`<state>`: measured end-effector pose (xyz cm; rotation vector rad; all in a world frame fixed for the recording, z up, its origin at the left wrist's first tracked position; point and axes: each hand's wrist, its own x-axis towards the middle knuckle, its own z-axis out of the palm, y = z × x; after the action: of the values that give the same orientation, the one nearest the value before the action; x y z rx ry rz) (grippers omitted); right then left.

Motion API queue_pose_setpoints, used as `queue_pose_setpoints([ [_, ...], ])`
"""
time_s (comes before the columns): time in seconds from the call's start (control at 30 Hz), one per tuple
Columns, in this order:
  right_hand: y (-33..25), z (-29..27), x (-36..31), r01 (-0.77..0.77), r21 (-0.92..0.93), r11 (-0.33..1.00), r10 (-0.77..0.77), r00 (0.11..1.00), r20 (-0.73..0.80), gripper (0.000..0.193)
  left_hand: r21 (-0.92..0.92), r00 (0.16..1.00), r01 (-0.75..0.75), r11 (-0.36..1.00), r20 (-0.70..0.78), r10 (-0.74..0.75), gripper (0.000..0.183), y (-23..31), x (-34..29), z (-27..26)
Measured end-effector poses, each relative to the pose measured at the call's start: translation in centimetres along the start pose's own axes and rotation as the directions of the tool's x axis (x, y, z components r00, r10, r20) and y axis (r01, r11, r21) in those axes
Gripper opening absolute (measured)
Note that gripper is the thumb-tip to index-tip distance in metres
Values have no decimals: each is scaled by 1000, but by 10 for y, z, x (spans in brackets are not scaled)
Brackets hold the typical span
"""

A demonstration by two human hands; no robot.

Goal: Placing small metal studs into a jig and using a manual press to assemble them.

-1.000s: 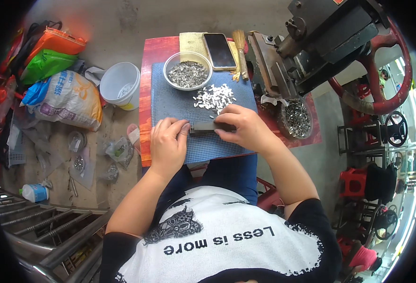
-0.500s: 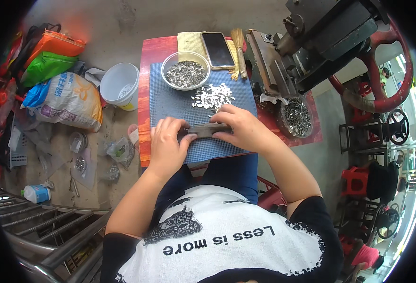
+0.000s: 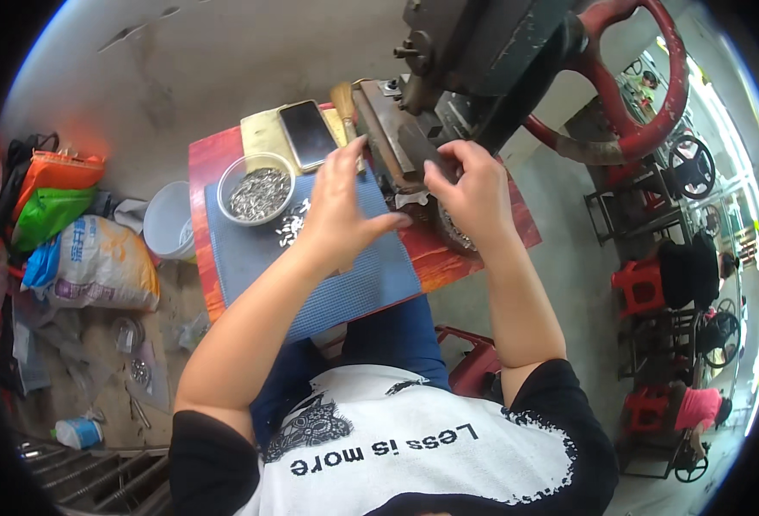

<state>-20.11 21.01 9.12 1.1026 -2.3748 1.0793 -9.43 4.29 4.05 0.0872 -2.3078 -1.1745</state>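
Note:
My right hand [image 3: 476, 185] is closed on a dark metal bar [image 3: 417, 148], held at the bed [image 3: 388, 142] of a hand press on the right. My left hand [image 3: 338, 206] hovers over the blue textured mat [image 3: 345, 297], fingers stretched and thumb apart, with nothing in it. Partly hidden behind my left forearm lie loose small white pieces [image 3: 290, 230]. To their left stands a clear round bowl [image 3: 259, 194] of small metal pieces. A second bowl of metal pieces [image 3: 455, 232] sits below the press, mostly covered by my right hand.
A phone [image 3: 308, 136] on a yellow cloth [image 3: 262, 133] and a brush [image 3: 345, 105] lie at the table's far side. The press's red handwheel [image 3: 676, 82] rises at the right. On the floor to the left are a white bucket [image 3: 166, 225] and a large sack [image 3: 95, 267].
Both hands have left the mat's near part. My right hand has carried the metal bar to the press; my left hand has let go of it and opened. The view has shifted right.

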Motion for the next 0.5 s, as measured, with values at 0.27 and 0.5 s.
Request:
queue_pose_setpoints([
  [0.27,21,9,10,-77,-185,980,84,996,30,29,-30,1000,9,1000,6,-9,127,-9,56,66],
  [0.5,28,-4,15,-67,-103,992,75,994,83,26,36,999,-19,999,-48,21,124,-11,54,68],
])
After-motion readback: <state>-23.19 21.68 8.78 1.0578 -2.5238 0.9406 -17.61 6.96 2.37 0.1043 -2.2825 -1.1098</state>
